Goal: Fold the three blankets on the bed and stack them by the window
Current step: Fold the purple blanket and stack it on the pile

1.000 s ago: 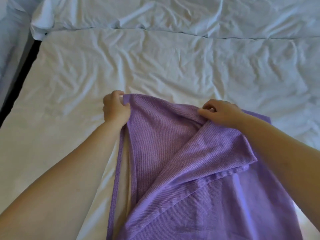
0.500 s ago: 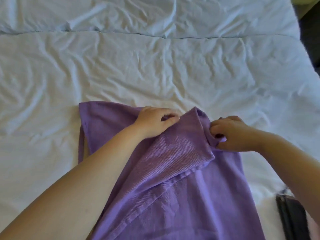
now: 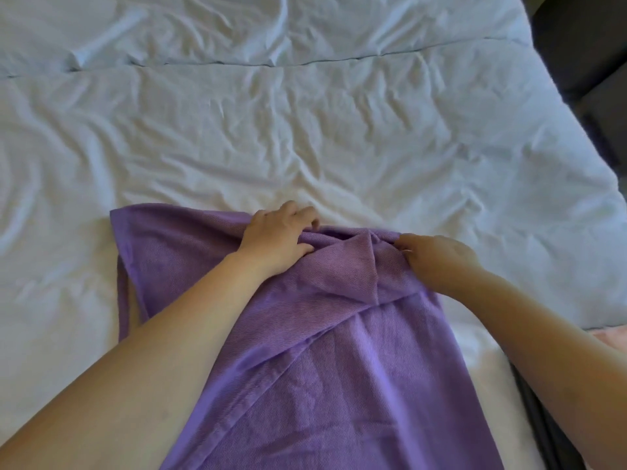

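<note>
Rumpled white bedsheet (image 3: 305, 137) spreads beyond both hands. The left hand (image 3: 280, 237) grips the far edge of the purple blanket (image 3: 339, 368), which lies beneath and between the hands, and the right hand (image 3: 437, 261) pinches its folded-over corner. Best to draw both corners level, then smooth flat.

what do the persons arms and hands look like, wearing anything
Two bare hands, the left hand and right hand, with no gloves, rings or bracelets in view. The left forearm and right forearm are bare too: no sleeve, watch or band shows up to the picture's edge.
</note>
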Motion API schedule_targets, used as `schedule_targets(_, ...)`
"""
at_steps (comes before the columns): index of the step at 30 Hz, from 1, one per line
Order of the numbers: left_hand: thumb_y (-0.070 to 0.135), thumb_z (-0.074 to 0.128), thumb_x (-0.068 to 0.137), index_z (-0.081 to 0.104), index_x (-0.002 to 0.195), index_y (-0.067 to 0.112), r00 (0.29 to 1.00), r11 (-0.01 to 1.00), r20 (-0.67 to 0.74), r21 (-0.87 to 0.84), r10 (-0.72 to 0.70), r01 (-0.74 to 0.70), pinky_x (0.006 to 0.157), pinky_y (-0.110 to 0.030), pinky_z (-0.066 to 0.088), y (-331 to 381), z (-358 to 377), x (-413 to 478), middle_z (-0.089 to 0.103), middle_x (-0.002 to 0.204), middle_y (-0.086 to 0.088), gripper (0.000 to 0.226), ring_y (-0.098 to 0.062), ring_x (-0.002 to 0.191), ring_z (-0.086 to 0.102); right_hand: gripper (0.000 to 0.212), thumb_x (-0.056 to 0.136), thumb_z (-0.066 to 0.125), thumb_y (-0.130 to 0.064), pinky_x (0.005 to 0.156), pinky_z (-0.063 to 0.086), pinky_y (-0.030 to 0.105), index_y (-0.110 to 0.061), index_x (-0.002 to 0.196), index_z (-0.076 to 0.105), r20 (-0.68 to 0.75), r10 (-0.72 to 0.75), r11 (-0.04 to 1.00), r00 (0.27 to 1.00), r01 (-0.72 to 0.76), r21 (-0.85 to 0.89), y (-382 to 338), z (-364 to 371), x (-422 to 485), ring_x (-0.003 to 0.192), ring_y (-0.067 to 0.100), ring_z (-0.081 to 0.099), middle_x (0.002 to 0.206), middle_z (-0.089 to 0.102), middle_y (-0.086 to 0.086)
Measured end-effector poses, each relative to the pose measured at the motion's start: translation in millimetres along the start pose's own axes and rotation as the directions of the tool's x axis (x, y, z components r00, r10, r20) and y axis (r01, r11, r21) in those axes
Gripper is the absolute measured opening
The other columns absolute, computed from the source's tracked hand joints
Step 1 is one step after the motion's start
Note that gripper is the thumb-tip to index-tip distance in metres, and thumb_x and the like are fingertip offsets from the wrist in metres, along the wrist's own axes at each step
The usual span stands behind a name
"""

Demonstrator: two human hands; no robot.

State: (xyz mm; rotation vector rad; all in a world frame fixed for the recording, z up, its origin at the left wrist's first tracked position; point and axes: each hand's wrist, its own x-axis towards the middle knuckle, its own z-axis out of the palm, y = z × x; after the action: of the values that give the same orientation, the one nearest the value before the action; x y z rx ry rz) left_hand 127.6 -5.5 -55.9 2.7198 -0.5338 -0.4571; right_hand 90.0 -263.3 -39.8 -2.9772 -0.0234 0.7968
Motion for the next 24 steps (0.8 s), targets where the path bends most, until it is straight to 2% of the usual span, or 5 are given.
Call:
schedule_targets(5,0.029,0.059,0.088,0.059,0.088,0.028,0.994,0.999,-0.098,0.013,0.038,-0.037,0.075,-0.032,0.028,0.8,-7.7,-4.8,0.053,0.087,0.013,0.001,-0.020,0.087,0.057,0.032,0.092,0.043,-0.034,0.071,0.033,0.028,-0.034,0.122,0.054,-0.122,0.079,0.992,0.989,-0.090,-0.088,-9.4,-0.8,17.4,0.105,0.028,0.060,0.117,0.064,0.005)
schedule_targets(10,0.010,0.058,0.083,0.060,0.095,0.018,0.944,0.992,-0.319,-0.118,-0.082,0.046,0.076,-0.036,0.037,1.3,-17.3,1.4,0.067,0.088,0.002,0.015,-0.029,0.086,0.059,0.024,0.089,0.048,-0.023,0.074,0.033,0.032,-0.022,0.112,0.055,-0.052,0.053,0.987,0.997,-0.060,-0.146,-12.4,3.7,31.8,0.102,0.029,0.060,0.114,0.059,0.006)
schedule_targets(14,0.009,0.055,0.086,0.060,0.097,0.016,0.918,0.979,-0.368,-0.184,-0.147,0.083,0.079,-0.040,0.044,-2.3,-28.6,12.8,0.069,0.089,-0.002,0.014,-0.032,0.087,0.062,0.004,0.084,0.056,-0.023,0.068,0.038,0.030,-0.024,0.084,0.059,-0.076,0.076,0.994,0.994,-0.069,0.084,0.1,-14.1,49.0,0.081,0.028,0.055,0.099,0.061,0.007)
schedule_targets(18,0.015,0.055,0.090,0.059,0.101,0.018,0.909,0.973,-0.362,-0.173,-0.207,0.152,0.082,-0.039,0.044,-11.5,-38.2,34.0,0.069,0.097,0.000,0.012,-0.030,0.094,0.062,0.019,0.073,0.072,-0.023,0.062,0.035,0.025,-0.024,0.061,0.058,-0.163,0.153,0.928,0.975,-0.085,0.362,26.1,-54.7,66.4,0.075,0.022,0.055,0.076,0.062,0.001)
schedule_targets(24,0.036,0.061,0.086,0.063,0.095,0.022,0.896,0.989,-0.421,-0.084,-0.144,0.120,0.085,-0.039,0.041,8.1,-28.8,43.4,0.058,0.109,-0.003,0.017,-0.030,0.103,0.053,0.006,0.078,0.063,-0.021,0.065,0.042,0.030,-0.020,0.071,0.063,-0.265,0.328,0.833,0.907,-0.145,0.534,48.3,-71.1,83.9,0.075,0.025,0.056,0.076,0.061,0.004)
